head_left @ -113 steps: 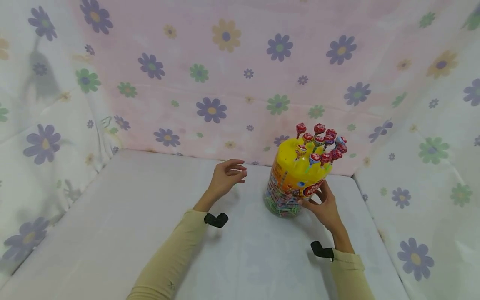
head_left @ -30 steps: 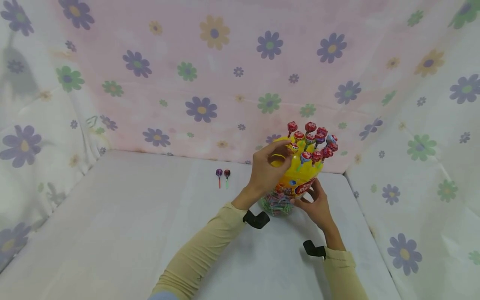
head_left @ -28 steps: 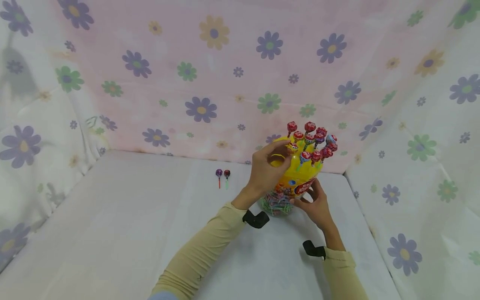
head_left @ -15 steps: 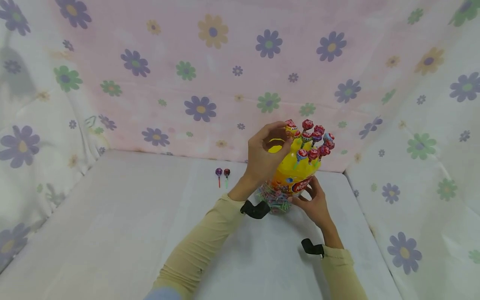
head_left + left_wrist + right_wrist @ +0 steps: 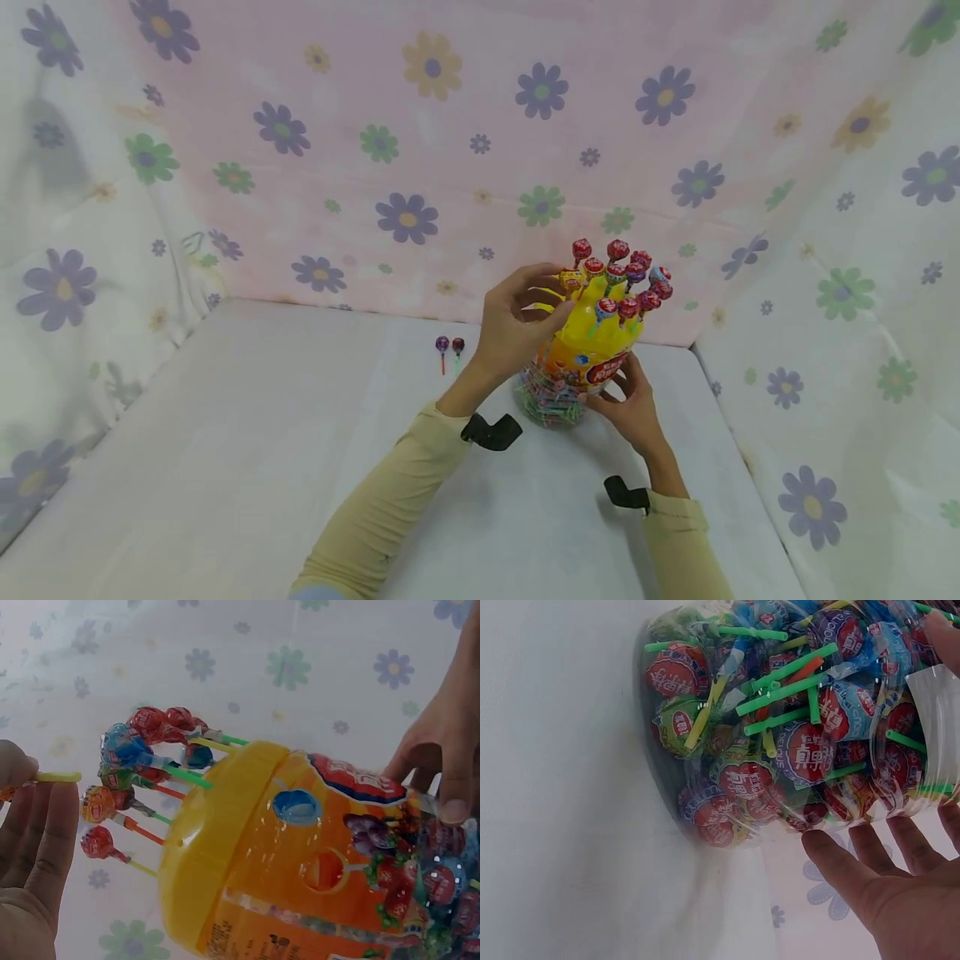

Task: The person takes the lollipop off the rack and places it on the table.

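A clear jar with an orange label [image 5: 570, 354] and a yellow lid [image 5: 600, 333] stands at the right of the table. Several wrapped lollipops [image 5: 127, 742] stick out of the lid, and more lollipops [image 5: 806, 754] fill the jar. My left hand [image 5: 513, 325], at the lid's left side, pinches a yellow-wrapped lollipop [image 5: 572, 281]. In the left wrist view its yellow stick [image 5: 61, 777] is apart from the lid, while its head is mostly hidden by my fingers. Low on the jar's right side, my right hand [image 5: 633, 408] holds it with fingers and thumb spread around the wall.
Two lollipops, one purple [image 5: 442, 343] and one dark red [image 5: 458, 344], lie side by side on the white table [image 5: 262, 417] left of the jar. A flowered cloth [image 5: 330, 200] hangs behind the table and along both sides.
My left hand has gone from left of the jar to its lid, drawn the yellow lollipop up and out, then shifted slightly left and down. The right hand keeps its hold.
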`<action>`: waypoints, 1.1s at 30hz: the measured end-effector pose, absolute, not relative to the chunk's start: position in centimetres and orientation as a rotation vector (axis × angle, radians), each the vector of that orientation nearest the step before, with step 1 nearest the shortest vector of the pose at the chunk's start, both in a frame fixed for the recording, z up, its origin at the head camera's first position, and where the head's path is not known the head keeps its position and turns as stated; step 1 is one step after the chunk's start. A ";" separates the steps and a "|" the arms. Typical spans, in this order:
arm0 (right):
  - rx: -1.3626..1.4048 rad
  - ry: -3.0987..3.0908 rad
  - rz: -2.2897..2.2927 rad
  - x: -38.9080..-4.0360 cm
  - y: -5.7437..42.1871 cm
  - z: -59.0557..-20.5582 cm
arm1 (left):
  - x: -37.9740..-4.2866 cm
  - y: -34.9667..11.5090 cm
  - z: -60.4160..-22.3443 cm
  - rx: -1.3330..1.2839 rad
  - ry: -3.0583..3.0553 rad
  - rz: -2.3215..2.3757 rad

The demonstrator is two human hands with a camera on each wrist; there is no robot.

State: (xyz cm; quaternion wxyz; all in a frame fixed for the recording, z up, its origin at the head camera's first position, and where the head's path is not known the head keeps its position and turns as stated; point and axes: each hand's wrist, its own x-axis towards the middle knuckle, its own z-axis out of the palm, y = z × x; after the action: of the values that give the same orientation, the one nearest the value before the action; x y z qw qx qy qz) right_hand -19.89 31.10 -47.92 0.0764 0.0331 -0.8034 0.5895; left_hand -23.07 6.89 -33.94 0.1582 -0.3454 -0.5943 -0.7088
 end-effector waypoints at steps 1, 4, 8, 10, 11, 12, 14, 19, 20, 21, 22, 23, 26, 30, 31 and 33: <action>0.099 -2.407 1.768 -19.9 31.1 -47.9 | -23.1 6.7 -34.3 -0.985 -1.712 -2.032; 0.094 -2.406 1.776 -19.8 31.0 -47.8 | -23.1 5.9 -35.5 -0.963 -1.752 -2.040; 0.070 -2.413 1.788 -19.7 30.6 -47.6 | -23.3 4.2 -38.0 -0.891 -1.824 -2.050; 0.051 -2.417 1.792 -19.6 30.4 -47.5 | -23.6 3.1 -39.6 -0.846 -1.863 -2.061; 0.036 -2.422 1.795 -19.5 30.3 -47.3 | -23.7 2.5 -40.4 -0.818 -1.878 -2.070; 0.033 -2.430 1.790 -19.3 30.0 -46.9 | -23.7 1.9 -41.1 -0.793 -1.892 -2.081; 0.024 -2.436 1.785 -18.9 29.6 -46.1 | -24.0 0.6 -42.7 -0.754 -1.916 -2.098; 0.017 -2.432 1.779 -19.2 29.8 -46.5 | -24.4 -2.6 -45.7 -0.647 -1.984 -2.130; 0.019 -2.427 1.777 -19.4 30.1 -46.9 | -24.5 -3.2 -46.1 -0.624 -2.005 -2.129; 0.021 -2.423 1.775 -19.7 30.3 -47.4 | -24.5 -3.8 -46.6 -0.596 -2.024 -2.128; 0.028 -2.417 1.773 -19.7 30.4 -47.5 | -24.6 -4.3 -46.9 -0.573 -2.050 -2.113; 0.036 -2.416 1.767 -19.8 30.4 -47.7 | -24.7 -4.8 -47.2 -0.558 -2.070 -2.100; 0.044 -2.412 1.752 -19.8 30.5 -47.7 | -25.1 -6.1 -48.3 -0.515 -2.115 -2.084; 0.053 -2.414 1.753 -19.8 30.6 -47.6 | -26.3 -7.4 -49.5 -0.438 -2.172 -2.071; 0.049 -2.417 1.757 -19.8 30.6 -47.6 | -26.6 -7.6 -49.8 -0.411 -2.197 -2.061; 0.046 -2.419 1.763 -19.8 30.7 -47.6 | -27.3 -8.1 -50.4 -0.348 -2.240 -2.058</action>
State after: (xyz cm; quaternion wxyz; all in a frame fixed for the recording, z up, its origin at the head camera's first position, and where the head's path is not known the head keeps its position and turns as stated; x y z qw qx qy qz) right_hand -19.78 30.68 -47.65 0.0737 0.0155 -0.8058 0.5874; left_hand -27.33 -8.09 -50.42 0.0401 -0.1135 -0.7309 -0.6717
